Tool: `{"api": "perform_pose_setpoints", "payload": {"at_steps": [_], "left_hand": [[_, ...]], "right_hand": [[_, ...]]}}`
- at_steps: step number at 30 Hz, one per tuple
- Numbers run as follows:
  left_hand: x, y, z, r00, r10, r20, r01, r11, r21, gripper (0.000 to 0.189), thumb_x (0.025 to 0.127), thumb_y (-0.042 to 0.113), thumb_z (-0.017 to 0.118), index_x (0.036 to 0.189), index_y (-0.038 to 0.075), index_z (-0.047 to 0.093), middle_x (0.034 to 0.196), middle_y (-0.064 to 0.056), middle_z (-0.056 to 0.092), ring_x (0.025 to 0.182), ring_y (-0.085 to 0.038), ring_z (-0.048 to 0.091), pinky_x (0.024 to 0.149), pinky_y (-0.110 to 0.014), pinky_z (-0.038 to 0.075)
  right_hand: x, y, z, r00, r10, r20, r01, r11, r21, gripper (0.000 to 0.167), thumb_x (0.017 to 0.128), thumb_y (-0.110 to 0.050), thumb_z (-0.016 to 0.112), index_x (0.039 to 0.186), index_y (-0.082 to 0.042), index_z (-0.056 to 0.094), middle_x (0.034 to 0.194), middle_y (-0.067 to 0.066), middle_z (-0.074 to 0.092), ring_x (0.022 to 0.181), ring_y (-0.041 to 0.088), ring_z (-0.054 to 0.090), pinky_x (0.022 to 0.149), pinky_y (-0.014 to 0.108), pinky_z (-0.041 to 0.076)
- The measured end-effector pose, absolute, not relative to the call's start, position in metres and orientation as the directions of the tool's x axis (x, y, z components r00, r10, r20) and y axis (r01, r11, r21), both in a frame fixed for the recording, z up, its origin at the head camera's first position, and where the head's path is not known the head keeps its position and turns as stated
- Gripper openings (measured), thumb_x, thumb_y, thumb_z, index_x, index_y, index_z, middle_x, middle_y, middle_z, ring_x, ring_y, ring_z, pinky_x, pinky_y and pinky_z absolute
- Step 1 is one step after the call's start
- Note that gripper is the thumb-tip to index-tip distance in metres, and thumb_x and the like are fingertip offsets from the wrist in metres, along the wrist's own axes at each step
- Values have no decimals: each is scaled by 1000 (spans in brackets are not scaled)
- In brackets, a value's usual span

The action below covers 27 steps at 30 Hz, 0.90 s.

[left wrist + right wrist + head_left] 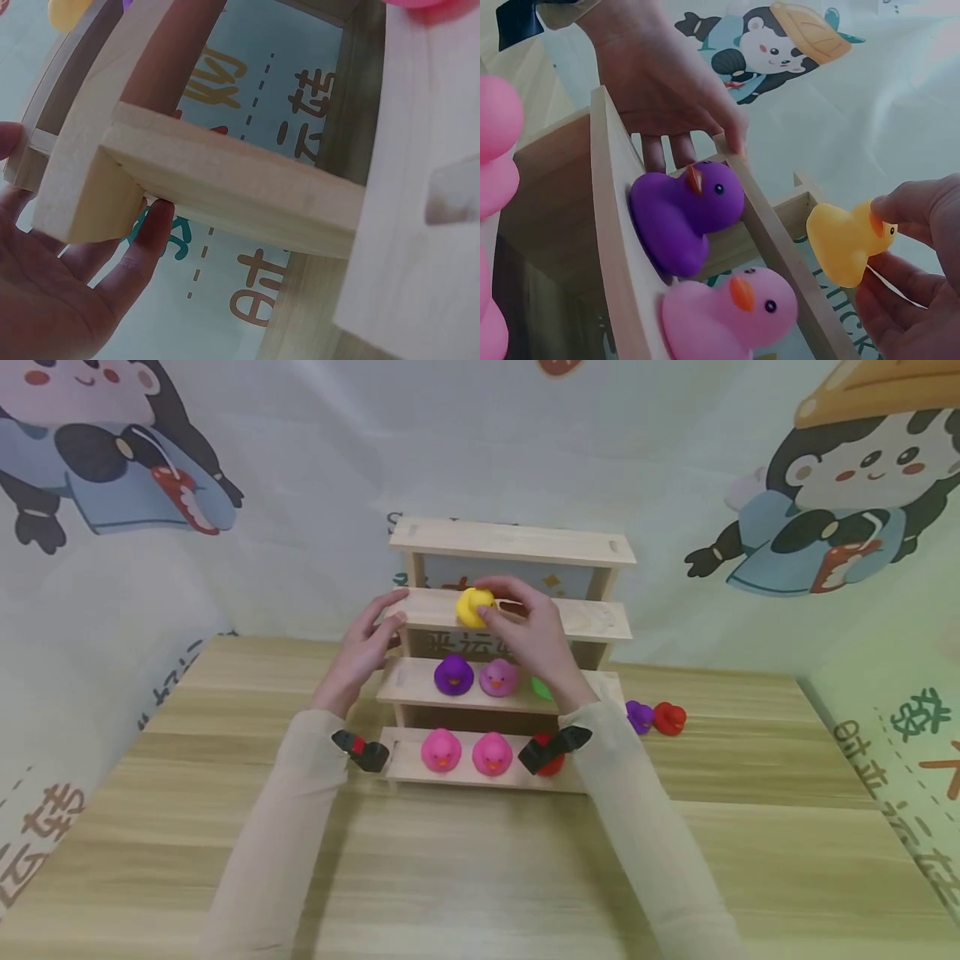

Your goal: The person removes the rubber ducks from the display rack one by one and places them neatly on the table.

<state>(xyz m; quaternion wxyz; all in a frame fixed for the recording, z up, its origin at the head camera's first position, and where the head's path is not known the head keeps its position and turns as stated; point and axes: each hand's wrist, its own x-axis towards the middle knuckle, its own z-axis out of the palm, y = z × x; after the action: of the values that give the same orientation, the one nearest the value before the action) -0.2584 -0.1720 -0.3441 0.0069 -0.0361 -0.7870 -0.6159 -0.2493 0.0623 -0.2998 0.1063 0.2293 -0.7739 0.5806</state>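
Observation:
A small wooden tiered shelf (517, 542) stands on the table. My right hand (534, 631) pinches a yellow rubber duck (474, 607) between thumb and fingers at the second tier from the top. In the right wrist view the yellow duck (844, 240) is tilted; whether it touches the board cannot be told. My left hand (363, 652) grips the left end of that same tier. Below sit a purple duck (453, 675), a light pink duck (498, 677) and a green duck (542, 687), the last mostly hidden by my right arm.
Two bright pink ducks (441, 750) and a red duck (553, 760), partly covered by the right wrist camera, sit on the lowest tier. Right of the shelf, a purple duck (640, 717) and a red duck (669, 718) lie on the wooden table (750, 760). A printed cloth (315, 485) hangs behind.

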Motion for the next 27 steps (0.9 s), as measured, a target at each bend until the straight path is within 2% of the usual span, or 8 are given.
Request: {"api": "perform_pose_setpoints", "payload": {"at_steps": [5, 14, 21, 27], "left_hand": [[-261, -171, -347, -997, 47, 53, 62, 230, 971, 47, 100, 38, 49, 146, 32, 42, 147, -12, 41, 123, -39, 49, 93, -52, 44], [-261, -171, -348, -998, 43, 47, 55, 239, 969, 47, 100, 38, 48, 146, 32, 42, 146, -13, 42, 123, -39, 49, 92, -51, 44], [-262, -173, -348, -998, 44, 48, 57, 251, 966, 47, 100, 39, 48, 146, 33, 42, 146, -13, 43, 122, -38, 50, 83, -42, 44], [-261, -172, -345, -998, 45, 53, 62, 239, 969, 46, 101, 37, 48, 146, 32, 42, 147, -14, 41, 123, -40, 49, 89, -48, 44]], "right_hand": [[-245, 75, -299, -872, -210, 441, -483, 235, -843, 28, 92, -8, 66, 119, -3, 64, 119, 7, 62, 112, 18, 54, 98, 28, 44], [-236, 100, -296, -863, -174, 474, -505, 276, -818, 28, 90, -7, 67, 117, 0, 64, 116, 11, 63, 109, 22, 55, 98, 35, 45], [-230, 116, -293, -859, -156, 487, -511, 298, -806, 29, 88, -5, 68, 116, 4, 63, 116, 15, 63, 105, 25, 54, 98, 39, 44], [-227, 129, -290, -859, -151, 489, -512, 288, -810, 27, 87, -3, 69, 112, 6, 63, 112, 17, 63, 103, 25, 55, 97, 41, 44]]}}
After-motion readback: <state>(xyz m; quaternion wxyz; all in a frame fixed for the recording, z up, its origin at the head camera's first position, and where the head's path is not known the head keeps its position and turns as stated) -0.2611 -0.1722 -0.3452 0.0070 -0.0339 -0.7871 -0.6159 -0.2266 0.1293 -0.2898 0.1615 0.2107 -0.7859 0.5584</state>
